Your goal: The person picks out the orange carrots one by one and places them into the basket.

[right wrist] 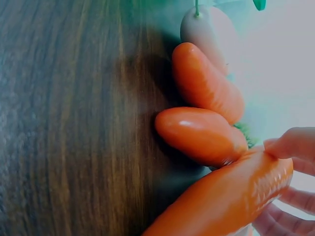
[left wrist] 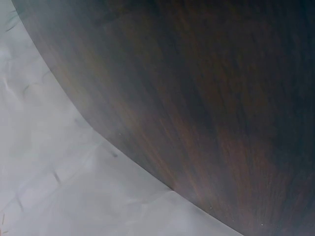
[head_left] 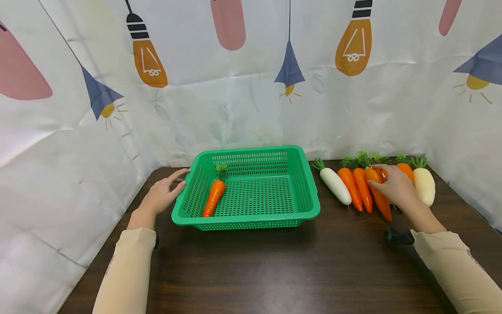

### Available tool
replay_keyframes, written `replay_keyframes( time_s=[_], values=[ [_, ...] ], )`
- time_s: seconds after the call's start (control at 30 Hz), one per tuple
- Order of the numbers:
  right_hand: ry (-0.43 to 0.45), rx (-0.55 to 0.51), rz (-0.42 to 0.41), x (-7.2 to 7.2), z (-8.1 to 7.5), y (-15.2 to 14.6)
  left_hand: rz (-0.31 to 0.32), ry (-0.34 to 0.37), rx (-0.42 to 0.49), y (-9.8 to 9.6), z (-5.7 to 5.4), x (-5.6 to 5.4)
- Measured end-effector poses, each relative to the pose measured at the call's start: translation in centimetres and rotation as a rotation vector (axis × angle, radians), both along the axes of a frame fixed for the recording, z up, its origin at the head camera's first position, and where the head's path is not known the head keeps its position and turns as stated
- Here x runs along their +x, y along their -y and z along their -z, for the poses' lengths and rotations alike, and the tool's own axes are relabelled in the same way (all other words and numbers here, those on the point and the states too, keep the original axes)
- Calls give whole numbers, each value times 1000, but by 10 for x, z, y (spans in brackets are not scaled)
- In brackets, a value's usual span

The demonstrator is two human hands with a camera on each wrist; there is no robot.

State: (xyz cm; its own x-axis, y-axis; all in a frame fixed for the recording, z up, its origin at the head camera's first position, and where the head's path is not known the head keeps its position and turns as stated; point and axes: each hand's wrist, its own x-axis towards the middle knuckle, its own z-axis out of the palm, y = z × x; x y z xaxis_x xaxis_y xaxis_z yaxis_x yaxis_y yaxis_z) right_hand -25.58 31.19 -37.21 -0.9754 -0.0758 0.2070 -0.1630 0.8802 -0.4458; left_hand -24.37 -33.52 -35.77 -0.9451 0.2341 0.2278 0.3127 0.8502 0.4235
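In the head view, my left hand is at the left rim of a green plastic basket, thumb and fingers spread apart, the fingertips at the rim. Inside the basket, on its left side, lies an orange carrot with a green top. My right hand pinches another carrot near its top end, among a row of vegetables on the right. The right wrist view shows the thumb on one side of this carrot and fingers on the other. The left wrist view has no hand in it.
Left of the held carrot lie two carrots and a white radish. Another carrot and a second white radish lie to its right. A patterned white curtain hangs behind the dark wooden table.
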Motion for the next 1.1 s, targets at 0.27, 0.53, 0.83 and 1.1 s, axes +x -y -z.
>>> replay_keyframes(
  time_s=[0.27, 0.53, 0.83, 1.1],
  values=[
    [8, -91, -27, 3, -6, -2, 5, -2, 1, 0, -1, 1],
    [47, -193, -57, 8, -21, 0, 12, -9, 1, -1, -1, 1],
    [81, -348, -83, 12, -34, 5, 6, -8, -9, -1, -2, 1],
    [114, -495, -113, 12, -49, 18, 6, -15, -20, 0, -2, 1]
  ],
)
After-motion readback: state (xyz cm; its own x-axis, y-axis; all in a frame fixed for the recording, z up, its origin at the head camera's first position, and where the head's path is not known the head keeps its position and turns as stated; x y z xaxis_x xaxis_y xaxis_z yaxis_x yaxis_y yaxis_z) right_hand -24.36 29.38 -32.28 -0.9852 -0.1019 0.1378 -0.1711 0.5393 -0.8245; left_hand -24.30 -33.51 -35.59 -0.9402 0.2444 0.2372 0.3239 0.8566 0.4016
